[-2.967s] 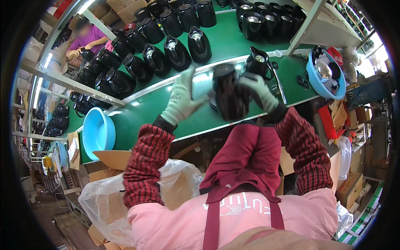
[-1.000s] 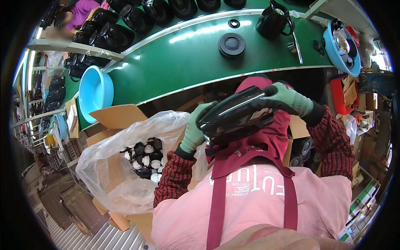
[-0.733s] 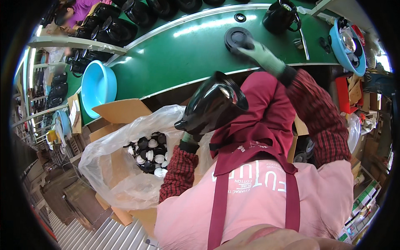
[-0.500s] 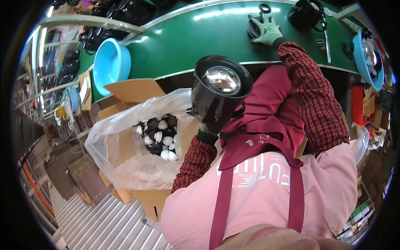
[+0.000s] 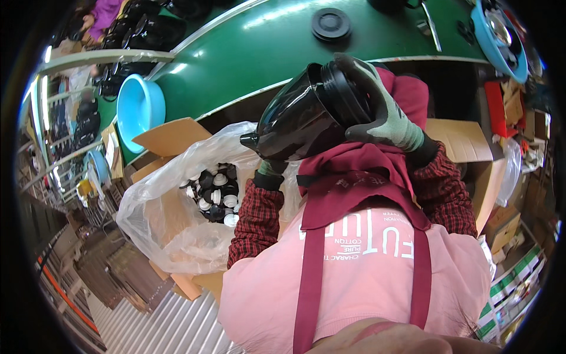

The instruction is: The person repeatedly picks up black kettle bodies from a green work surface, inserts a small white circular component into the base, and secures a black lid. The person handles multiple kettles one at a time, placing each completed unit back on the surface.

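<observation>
Tilted sideways above my lap is a glossy black jug (image 5: 295,121), its small spout toward the lower left. My left hand (image 5: 272,167) supports it from below; most of its fingers are hidden behind the jug. My gloved right hand (image 5: 392,121) is closed round a black round base cap (image 5: 345,94) with ridged rings. The cap sits against the jug's wide end, slightly askew, with thumb and fingers on opposite sides of its rim. On the green bench beyond lies another black disc-shaped cap (image 5: 331,25).
An open carton with a plastic liner (image 5: 153,189) at left holds several black and white caps (image 5: 216,192). A blue basin (image 5: 141,112) stands on the green bench (image 5: 230,71) at left, another basin (image 5: 501,56) at right. More black jugs (image 5: 153,29) stand far left. A cardboard box (image 5: 457,138) is at right.
My right hand has come back from the bench with a base cap and brought it against the jug's wide end. The jug has tipped, turning its open end, which showed a shiny liner, rightward.
</observation>
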Demonstrator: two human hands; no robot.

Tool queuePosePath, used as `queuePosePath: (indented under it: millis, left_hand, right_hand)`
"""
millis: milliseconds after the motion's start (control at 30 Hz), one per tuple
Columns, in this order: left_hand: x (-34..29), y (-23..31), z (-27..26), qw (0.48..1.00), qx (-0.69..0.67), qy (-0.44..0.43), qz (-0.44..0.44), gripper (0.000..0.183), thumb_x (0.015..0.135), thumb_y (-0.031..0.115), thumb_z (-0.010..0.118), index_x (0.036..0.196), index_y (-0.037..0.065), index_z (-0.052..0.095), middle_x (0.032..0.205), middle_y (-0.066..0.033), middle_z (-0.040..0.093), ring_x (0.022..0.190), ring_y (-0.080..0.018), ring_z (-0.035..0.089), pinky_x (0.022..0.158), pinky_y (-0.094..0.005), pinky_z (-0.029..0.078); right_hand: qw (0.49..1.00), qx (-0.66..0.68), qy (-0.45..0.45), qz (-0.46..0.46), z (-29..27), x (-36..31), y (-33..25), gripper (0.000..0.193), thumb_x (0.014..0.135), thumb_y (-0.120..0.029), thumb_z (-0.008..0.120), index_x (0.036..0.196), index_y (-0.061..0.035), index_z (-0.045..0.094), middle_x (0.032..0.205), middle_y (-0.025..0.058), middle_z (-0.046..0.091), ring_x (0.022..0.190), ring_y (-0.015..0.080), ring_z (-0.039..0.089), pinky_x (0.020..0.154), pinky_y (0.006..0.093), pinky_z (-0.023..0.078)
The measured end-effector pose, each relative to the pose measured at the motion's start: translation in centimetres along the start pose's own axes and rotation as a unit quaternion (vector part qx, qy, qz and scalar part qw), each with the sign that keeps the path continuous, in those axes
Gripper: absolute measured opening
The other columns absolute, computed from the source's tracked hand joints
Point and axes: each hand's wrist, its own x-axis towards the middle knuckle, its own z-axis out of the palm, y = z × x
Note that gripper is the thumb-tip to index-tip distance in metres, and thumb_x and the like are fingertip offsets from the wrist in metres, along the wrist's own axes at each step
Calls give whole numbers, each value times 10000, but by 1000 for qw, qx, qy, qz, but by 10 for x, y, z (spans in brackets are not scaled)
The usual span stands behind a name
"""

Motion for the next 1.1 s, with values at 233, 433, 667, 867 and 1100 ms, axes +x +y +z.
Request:
queuePosePath:
  millis: [233,433,667,867,1100]
  left_hand:
    - [-42,-70,18,963,-223,-109,-107,728,887,289,765,1508,103,435,1497,-124,485,1367,-288,481,1158,-411,398]
    - [-33,-52,13,965,-235,-99,-55,627,986,322,668,1514,76,434,1462,-105,519,1288,-257,523,1126,-408,434]
    - [36,91,-59,941,-303,19,-152,396,876,139,676,1259,42,661,1132,-102,692,1042,-236,672,940,-375,544]
    - [69,125,-74,977,86,38,191,477,790,208,736,1246,87,665,1012,-104,684,934,-334,672,901,-434,525]
    - [43,109,-67,993,-117,0,-19,425,767,154,797,1176,71,718,1038,-91,745,995,-226,722,904,-359,560]
  right_hand:
    - [996,66,62,-16,6,-45,-4,1083,726,-238,911,1607,-58,307,1640,145,287,1533,303,259,1246,427,241]
    - [997,42,61,-33,1,-59,-14,1048,766,-268,863,1614,-54,285,1618,156,292,1526,310,258,1242,426,236]
    - [933,303,87,171,20,-73,-27,811,979,-543,544,1561,-48,272,1498,127,409,1381,257,418,1144,402,372]
    - [831,438,132,316,-1,-78,9,716,1069,-617,336,1477,-50,494,1336,135,618,1244,252,583,1083,391,463]
    - [888,344,-93,289,-55,-105,34,1091,898,-828,452,1642,-72,194,1654,152,313,1481,331,353,1209,504,315]
